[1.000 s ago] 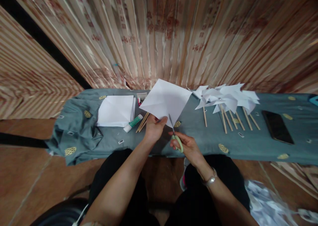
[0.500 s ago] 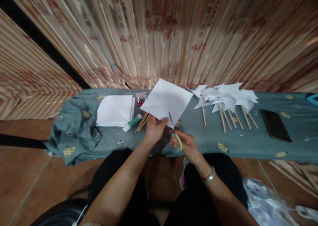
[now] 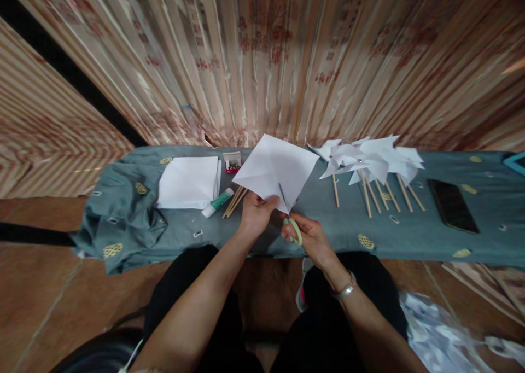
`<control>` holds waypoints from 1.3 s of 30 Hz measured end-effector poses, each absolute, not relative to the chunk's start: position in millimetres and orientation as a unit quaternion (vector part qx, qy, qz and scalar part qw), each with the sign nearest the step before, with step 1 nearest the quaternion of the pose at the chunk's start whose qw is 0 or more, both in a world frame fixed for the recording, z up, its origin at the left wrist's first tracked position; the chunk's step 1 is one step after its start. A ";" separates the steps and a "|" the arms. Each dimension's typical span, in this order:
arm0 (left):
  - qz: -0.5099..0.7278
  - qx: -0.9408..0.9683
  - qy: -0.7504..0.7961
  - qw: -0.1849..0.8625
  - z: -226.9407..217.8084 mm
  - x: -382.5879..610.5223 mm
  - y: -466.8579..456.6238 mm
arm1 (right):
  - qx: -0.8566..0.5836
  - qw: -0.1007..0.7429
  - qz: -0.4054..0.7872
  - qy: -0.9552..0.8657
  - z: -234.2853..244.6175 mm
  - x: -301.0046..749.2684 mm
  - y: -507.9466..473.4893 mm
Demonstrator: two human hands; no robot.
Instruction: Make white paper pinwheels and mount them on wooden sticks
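My left hand (image 3: 255, 215): closed, thumb uppermost, pinching the near edge of a white paper square (image 3: 274, 168), presumably to steady it beside the blades. My right hand (image 3: 311, 235): fingers curled round the handles of green scissors (image 3: 292, 223), blades pointing away from me at the sheet's near corner. Paper square: ahead of both hands. Forearms: converging. Beyond my left hand, leftward: sticks (image 3: 235, 202), paper stack (image 3: 188, 182), perhaps for reach. Right of my right hand, farther off: pinwheels (image 3: 371, 161), well apart.

Lighting dim and diffuse; the held paper (image 3: 283, 162) carries soft grey shading. Floor (image 3: 266, 285) beneath the bench (image 3: 410, 244) lies in shadow. Edges show wide-angle stretching; fine detail soft.
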State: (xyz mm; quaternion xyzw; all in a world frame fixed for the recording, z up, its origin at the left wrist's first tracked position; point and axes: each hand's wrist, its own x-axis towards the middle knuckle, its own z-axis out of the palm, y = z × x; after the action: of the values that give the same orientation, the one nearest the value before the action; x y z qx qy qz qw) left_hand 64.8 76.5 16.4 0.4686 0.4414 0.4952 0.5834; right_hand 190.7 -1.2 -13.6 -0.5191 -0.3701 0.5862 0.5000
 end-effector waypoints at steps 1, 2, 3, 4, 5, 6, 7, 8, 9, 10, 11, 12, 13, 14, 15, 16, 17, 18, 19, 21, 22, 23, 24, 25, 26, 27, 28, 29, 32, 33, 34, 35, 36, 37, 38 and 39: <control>0.498 0.466 0.442 0.583 16.7 64.7 76.6 | -0.519 0.500 0.587 -0.369 -13.3 190.6 -1.2; 0.499 0.464 0.441 0.584 16.9 64.8 76.5 | -0.519 0.501 0.587 -0.368 -13.1 190.4 -1.1; 0.498 0.463 0.440 0.586 16.9 64.9 76.3 | -0.517 0.501 0.588 -0.367 -12.9 190.3 -1.0; 0.496 0.462 0.440 0.589 16.5 65.1 76.0 | -0.516 0.502 0.589 -0.368 -12.8 190.3 -0.8; 0.494 0.461 0.439 0.592 15.9 65.4 75.6 | -0.514 0.503 0.588 -0.370 -12.7 190.5 -0.7; 0.492 0.460 0.440 0.594 15.1 65.7 75.1 | -0.513 0.503 0.587 -0.373 -12.7 190.7 -0.5; 0.490 0.459 0.440 0.596 14.2 66.0 74.7 | -0.513 0.503 0.585 -0.377 -12.6 191.0 -0.3; 0.488 0.456 0.441 0.599 13.2 66.2 74.4 | -0.513 0.501 0.584 -0.381 -12.5 191.3 -0.1; 0.487 0.454 0.441 0.602 12.4 66.4 74.1 | -0.513 0.500 0.582 -0.384 -12.3 191.6 0.1; 0.485 0.453 0.442 0.603 11.6 66.5 74.0 | -0.514 0.499 0.582 -0.386 -12.1 191.8 0.2; 0.484 0.452 0.443 0.604 11.1 66.4 73.8 | -0.514 0.498 0.582 -0.386 -11.8 191.9 0.3; 0.484 0.452 0.444 0.604 10.7 66.2 73.8 | -0.514 0.498 0.583 -0.385 -11.5 191.8 0.4; 0.483 0.452 0.445 0.604 10.6 65.9 73.7 | -0.514 0.498 0.584 -0.383 -11.1 191.7 0.4; 0.482 0.452 0.446 0.603 10.5 65.5 73.5 | -0.513 0.498 0.587 -0.380 -10.8 191.4 0.4; 0.482 0.453 0.445 0.603 10.6 65.2 73.3 | -0.512 0.498 0.589 -0.378 -10.6 191.2 0.4; 0.482 0.454 0.444 0.604 10.8 64.8 73.1 | -0.511 0.498 0.591 -0.377 -10.4 190.9 0.4; 0.483 0.456 0.441 0.604 11.0 64.6 72.8 | -0.510 0.499 0.591 -0.376 -10.4 190.7 0.4; 0.484 0.457 0.438 0.604 11.3 64.4 72.5 | -0.509 0.499 0.591 -0.378 -10.4 190.5 0.4; 0.488 0.458 0.435 0.603 11.6 64.4 72.2 | -0.509 0.500 0.588 -0.381 -10.5 190.4 0.5; 0.495 0.455 0.430 0.603 12.2 64.8 71.8 | -0.509 0.502 0.581 -0.389 -10.6 190.2 0.9; 0.497 0.452 0.427 0.605 12.4 65.0 71.7 | -0.508 0.502 0.579 -0.393 -10.5 190.1 1.3; 0.498 0.448 0.426 0.608 12.6 65.3 71.5 | -0.508 0.502 0.577 -0.396 -10.3 190.0 1.6; 0.498 0.445 0.425 0.610 12.6 65.4 71.4 | -0.507 0.503 0.577 -0.396 -10.1 189.8 1.9; 0.498 0.444 0.426 0.612 12.6 65.5 71.3 | -0.507 0.504 0.577 -0.396 -9.8 189.7 2.1; 0.496 0.444 0.428 0.611 12.5 65.4 71.2 | -0.507 0.504 0.577 -0.395 -9.6 189.6 2.3; 0.495 0.446 0.431 0.608 12.3 65.3 71.0 | -0.507 0.504 0.577 -0.395 -9.5 189.6 2.5; 0.494 0.449 0.434 0.605 12.1 65.2 70.8 | -0.507 0.504 0.576 -0.395 -9.6 189.6 2.5; 0.493 0.452 0.436 0.602 11.9 65.1 70.6 | -0.508 0.504 0.576 -0.396 -9.8 189.7 2.5; 0.488 0.454 0.437 0.604 11.7 64.9 70.0 | -0.510 0.503 0.576 -0.393 -10.7 190.0 2.2; 0.485 0.454 0.435 0.607 11.8 64.8 69.8 | -0.511 0.503 0.578 -0.390 -10.9 190.0 2.1; 0.483 0.455 0.434 0.610 11.8 64.8 69.6 | -0.511 0.503 0.580 -0.388 -10.8 189.8 2.0; 0.481 0.456 0.434 0.610 11.8 64.8 69.5 | -0.510 0.503 0.580 -0.387 -10.4 189.7 1.9; 0.483 0.456 0.435 0.608 11.6 64.7 69.5 | -0.509 0.504 0.580 -0.387 -9.9 189.5 1.9; 0.486 0.457 0.437 0.604 11.3 64.7 69.5 | -0.508 0.505 0.578 -0.389 -9.3 189.3 1.9; 0.489 0.457 0.438 0.600 10.8 64.7 69.6 | -0.507 0.506 0.576 -0.393 -8.7 189.2 1.9; 0.492 0.456 0.439 0.597 10.2 64.7 69.6 | -0.506 0.507 0.574 -0.396 -8.3 189.1 2.0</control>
State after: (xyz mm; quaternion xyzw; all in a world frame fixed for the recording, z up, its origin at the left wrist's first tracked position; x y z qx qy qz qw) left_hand 64.7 69.6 10.2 0.4565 0.4393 0.4916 0.5974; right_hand 189.1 2.0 -8.3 -0.5064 -0.3958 0.5742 0.5072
